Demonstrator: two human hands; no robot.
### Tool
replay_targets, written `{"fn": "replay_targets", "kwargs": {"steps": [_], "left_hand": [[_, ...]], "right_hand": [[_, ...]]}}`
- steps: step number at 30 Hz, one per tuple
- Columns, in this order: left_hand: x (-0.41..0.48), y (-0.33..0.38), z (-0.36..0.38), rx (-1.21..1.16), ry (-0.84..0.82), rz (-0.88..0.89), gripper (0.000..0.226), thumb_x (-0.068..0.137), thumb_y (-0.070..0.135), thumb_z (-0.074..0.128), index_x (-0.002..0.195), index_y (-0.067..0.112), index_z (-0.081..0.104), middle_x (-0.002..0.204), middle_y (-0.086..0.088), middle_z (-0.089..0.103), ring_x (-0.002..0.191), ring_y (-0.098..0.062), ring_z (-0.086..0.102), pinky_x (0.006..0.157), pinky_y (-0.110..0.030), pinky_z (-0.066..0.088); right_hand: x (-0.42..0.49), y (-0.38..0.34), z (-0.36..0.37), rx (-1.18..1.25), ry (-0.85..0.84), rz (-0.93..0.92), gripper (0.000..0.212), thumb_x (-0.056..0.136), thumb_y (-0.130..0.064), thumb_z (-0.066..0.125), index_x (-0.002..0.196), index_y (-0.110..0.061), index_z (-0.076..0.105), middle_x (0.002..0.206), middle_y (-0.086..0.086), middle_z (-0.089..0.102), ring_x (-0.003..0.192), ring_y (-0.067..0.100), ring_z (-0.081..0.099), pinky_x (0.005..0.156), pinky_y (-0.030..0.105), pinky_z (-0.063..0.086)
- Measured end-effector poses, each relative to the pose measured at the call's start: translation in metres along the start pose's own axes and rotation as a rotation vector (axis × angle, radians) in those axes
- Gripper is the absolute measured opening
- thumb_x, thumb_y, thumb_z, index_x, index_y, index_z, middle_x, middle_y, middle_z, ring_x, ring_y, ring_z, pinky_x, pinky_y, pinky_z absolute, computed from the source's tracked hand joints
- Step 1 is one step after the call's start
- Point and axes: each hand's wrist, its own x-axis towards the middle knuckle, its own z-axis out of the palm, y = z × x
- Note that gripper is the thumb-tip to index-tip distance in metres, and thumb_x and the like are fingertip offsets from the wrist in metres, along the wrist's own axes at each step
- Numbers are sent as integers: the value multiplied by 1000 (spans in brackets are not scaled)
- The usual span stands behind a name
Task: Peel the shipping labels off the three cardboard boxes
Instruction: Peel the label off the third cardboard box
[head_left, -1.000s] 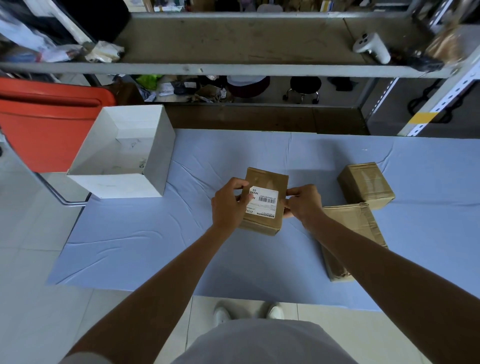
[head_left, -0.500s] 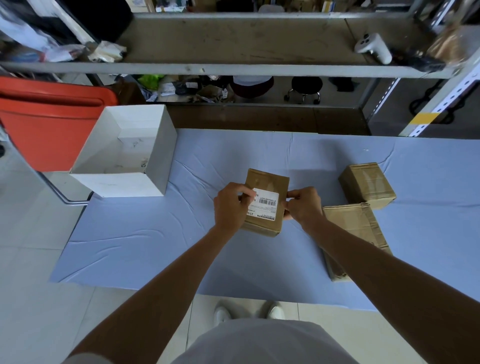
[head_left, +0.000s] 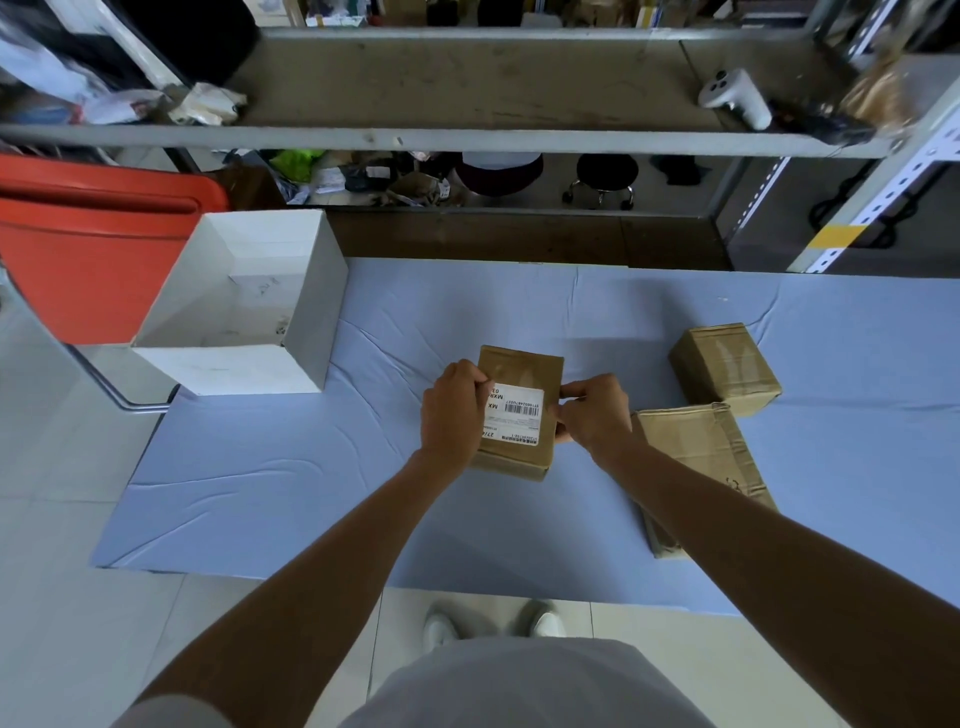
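Left hand grips the box at nine o'clock; I think the right hand pinches its label at three.

Both bare forearms rise from the bottom corners of the frame and converge just above its centre, wrists about level. The left hand is knuckles-up, fingers curled round the left side of the cardboard box, with the fingertips at the left edge of its label. The right hand sits against the box's right side, thumb and forefinger pinched together at the label's right edge, the remaining fingers curled beneath.
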Motion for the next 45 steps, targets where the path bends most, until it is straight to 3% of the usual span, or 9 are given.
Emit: {"fn": "replay_targets", "kwargs": {"steps": [10, 16, 21, 24, 26, 28, 35, 41, 45], "left_hand": [[-1, -1, -1, 95, -129, 30, 23, 99, 23, 41, 101, 5, 54, 107, -12, 57, 92, -27, 59, 80, -27, 39], [0, -1, 0, 23, -144, -28, 18, 97, 19, 47, 92, 5, 58, 101, -13, 62, 95, -27, 61, 90, -43, 48], [-2, -2, 3, -44, -123, -68, 20, 95, 20, 50, 91, 4, 60, 96, -11, 66, 91, -26, 63, 84, -38, 50], [-2, -2, 2, -101, -65, -95, 15, 95, 22, 51, 93, 9, 59, 89, -3, 67, 86, -22, 63, 74, -27, 43], [-3, -2, 1, -117, -42, -89, 5, 94, 13, 50, 91, 13, 54, 82, 4, 61, 81, -23, 63, 72, -30, 47], [-4, -2, 0, -131, -25, -78, 13, 90, 2, 47, 87, 14, 51, 77, 2, 60, 75, -25, 62, 72, -40, 53], [-9, -3, 0, -143, -32, -44, 5, 89, 9, 57, 86, 13, 59, 84, 5, 64, 80, -16, 62, 75, -36, 54], [-8, -5, -1, -161, -36, -52, 16, 85, 26, 67, 92, 12, 64, 97, -1, 68, 87, -12, 63, 74, -23, 48], [-7, -4, 0, -132, -21, -64, 17, 86, 28, 66, 87, 11, 65, 94, -2, 68, 86, -15, 63, 78, -31, 50]], "right_hand": [[2, 5, 1, -88, 17, -41, 23, 85, 4, 60, 105, -2, 69, 88, 16, 73, 63, 29, 72, 65, 36, 61], [5, 9, 0, -125, 19, -66, 20, 85, 1, 62, 103, -3, 71, 86, 15, 74, 62, 28, 72, 67, 37, 61], [6, 11, -4, -136, 20, -70, 23, 85, 3, 60, 105, -3, 71, 84, 15, 74, 62, 28, 72, 68, 37, 61], [6, 10, -7, -127, 28, -46, 23, 84, 1, 60, 103, -6, 72, 77, 12, 73, 61, 27, 72, 57, 26, 57], [6, 9, -8, -122, 26, -30, 20, 84, -1, 62, 99, -9, 73, 71, 8, 71, 58, 24, 72, 44, 17, 48], [6, 9, -9, -113, 29, -25, 19, 84, -1, 62, 96, -10, 73, 68, 7, 69, 56, 23, 71, 39, 14, 44], [9, 12, -4, -97, 2, -23, 22, 85, 1, 63, 104, -6, 70, 83, 13, 74, 60, 27, 72, 65, 34, 61], [8, 11, 0, -80, 3, -26, 22, 85, 3, 63, 105, -3, 69, 92, 15, 73, 65, 30, 72, 65, 38, 61], [7, 10, 3, -90, 8, -41, 24, 83, 2, 64, 105, -3, 69, 89, 15, 72, 62, 31, 71, 67, 40, 61]]}}
